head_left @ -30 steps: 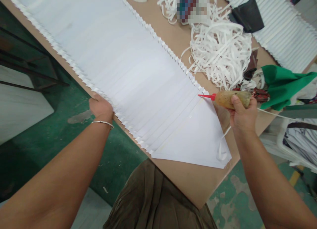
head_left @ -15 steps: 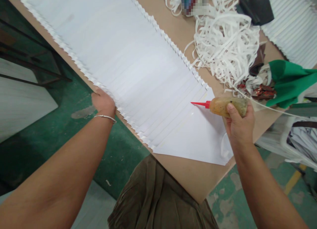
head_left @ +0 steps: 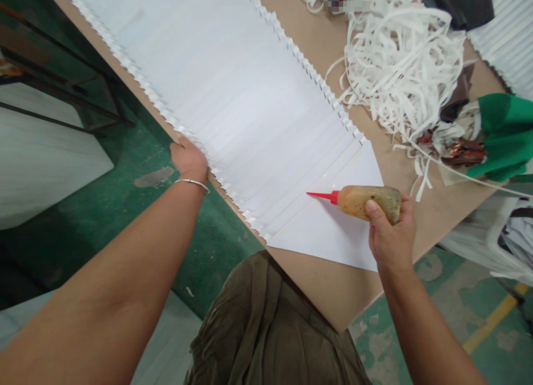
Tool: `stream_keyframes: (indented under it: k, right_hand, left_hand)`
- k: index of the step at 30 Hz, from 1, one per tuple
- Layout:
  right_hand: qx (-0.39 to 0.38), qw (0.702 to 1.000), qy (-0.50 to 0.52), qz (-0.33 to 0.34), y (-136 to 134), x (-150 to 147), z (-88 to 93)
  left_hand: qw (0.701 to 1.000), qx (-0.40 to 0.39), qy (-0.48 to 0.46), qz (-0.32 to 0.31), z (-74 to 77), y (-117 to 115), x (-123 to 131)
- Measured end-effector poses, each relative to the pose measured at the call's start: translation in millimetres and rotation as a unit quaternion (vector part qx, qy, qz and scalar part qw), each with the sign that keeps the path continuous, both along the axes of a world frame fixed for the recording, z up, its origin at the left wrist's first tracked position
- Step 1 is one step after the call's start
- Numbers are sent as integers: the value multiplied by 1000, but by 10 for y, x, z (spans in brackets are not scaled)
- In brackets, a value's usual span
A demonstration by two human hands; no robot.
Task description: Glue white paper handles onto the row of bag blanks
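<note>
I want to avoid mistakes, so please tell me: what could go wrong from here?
The yellowish plastic bottle with a pointed red nozzle, held in the right hand, above overlapping white sheets, might drip unexpectedly. The left hand, at the sheets' edge, could push them out of line. The nearby heap of thin white strips might catch on the right hand.

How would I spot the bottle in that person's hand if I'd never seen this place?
Start at the brown tabletop and the long spread of overlapping white sheets on it. At their lower right end in the picture, the right hand holds the bottle sideways. It is murky amber, with a thin red nozzle standing out against the plain white beneath.
</note>
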State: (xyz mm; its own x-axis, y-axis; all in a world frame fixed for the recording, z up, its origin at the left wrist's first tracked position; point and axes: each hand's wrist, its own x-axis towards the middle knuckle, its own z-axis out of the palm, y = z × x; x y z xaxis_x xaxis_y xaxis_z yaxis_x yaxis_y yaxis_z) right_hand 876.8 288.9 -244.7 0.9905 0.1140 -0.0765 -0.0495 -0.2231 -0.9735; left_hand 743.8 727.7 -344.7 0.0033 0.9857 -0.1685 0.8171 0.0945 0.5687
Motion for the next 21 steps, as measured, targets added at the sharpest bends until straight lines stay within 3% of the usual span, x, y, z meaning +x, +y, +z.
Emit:
stream_keyframes:
  k: [3, 11, 18, 21]
  right_hand:
    - [-21, 1000, -1, 9, 8, -166, 9]
    - [-134, 987, -3, 89, 23, -565, 114]
    - [-162, 972, -39, 166, 106, -861, 166]
    - [-136, 965, -81, 210, 99, -899, 180]
  left_hand:
    - [999, 5, 12, 47, 21, -22, 15]
    - [999, -1, -3, 34, 61, -49, 31]
    - [1000, 10, 7, 27, 101, -72, 36]
    - [999, 9, 11, 29, 105, -80, 38]
